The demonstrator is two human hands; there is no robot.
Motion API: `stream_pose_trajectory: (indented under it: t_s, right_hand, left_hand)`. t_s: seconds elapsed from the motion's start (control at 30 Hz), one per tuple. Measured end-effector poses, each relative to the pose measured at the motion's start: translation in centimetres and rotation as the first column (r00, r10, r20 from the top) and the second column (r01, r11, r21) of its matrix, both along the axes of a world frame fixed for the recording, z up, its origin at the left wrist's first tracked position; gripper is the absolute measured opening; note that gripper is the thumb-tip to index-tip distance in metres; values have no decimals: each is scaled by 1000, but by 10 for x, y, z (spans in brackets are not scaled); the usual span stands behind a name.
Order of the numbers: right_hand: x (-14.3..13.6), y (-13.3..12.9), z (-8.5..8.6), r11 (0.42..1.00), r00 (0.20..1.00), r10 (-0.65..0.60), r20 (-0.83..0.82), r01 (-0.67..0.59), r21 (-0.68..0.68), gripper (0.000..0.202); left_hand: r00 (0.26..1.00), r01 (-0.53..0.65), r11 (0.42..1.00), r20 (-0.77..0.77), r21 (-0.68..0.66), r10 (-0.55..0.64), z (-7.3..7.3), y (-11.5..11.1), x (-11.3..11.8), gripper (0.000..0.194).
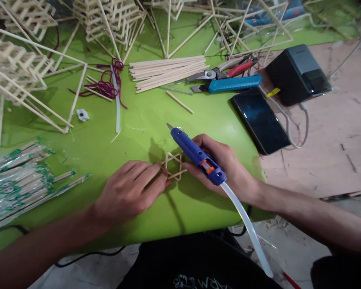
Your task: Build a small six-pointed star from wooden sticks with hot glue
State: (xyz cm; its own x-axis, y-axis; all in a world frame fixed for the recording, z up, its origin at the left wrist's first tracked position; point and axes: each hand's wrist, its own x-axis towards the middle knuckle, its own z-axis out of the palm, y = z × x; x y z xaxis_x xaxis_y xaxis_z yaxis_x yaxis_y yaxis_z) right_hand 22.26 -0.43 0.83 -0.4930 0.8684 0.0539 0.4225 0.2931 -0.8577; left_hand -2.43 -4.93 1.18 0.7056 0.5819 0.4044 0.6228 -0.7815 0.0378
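The left hand pinches the left side of a small wooden star between thumb and fingers, low over the near part of the green bench. The right hand has its grip closed around a blue glue gun, and its thumb tip meets the right side of the star. The gun's nozzle points away from the person and to the left, beyond the star; a long clear glue stick curves out of its back end. A short stick lies alone beyond the nozzle, and farther off is a pile of thin sticks. Beside that pile are red-handled pliers and a blue cutter, with a phone and a dark box to the right. Purple string lies left of the pile, touching a loose glue stick. Wrapped chopsticks lie at the left edge, nearer than the large stick frames.
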Motion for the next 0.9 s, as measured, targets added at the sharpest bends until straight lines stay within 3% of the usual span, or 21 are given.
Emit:
stream_pose_trajectory:
  t_s: [0.33, 0.6, 0.9]
  right_hand:
    - [-5, 2, 3, 998, 1000, 15, -14, -16, -67, 31]
    - [-4, 1, 6, 998, 999, 37, 6, -37, -47, 31]
    - [-1, -3, 6, 998, 998, 65, 14, -65, -25, 33]
  left_hand:
    - [999, -9, 1000, -34, 16, 10, 1, -3, 3, 13]
    - [1000, -1, 1000, -20, 3, 1, 2, -2, 0, 10]
    - [991, 23, 1000, -135, 8, -22, 8, 6, -11, 22]
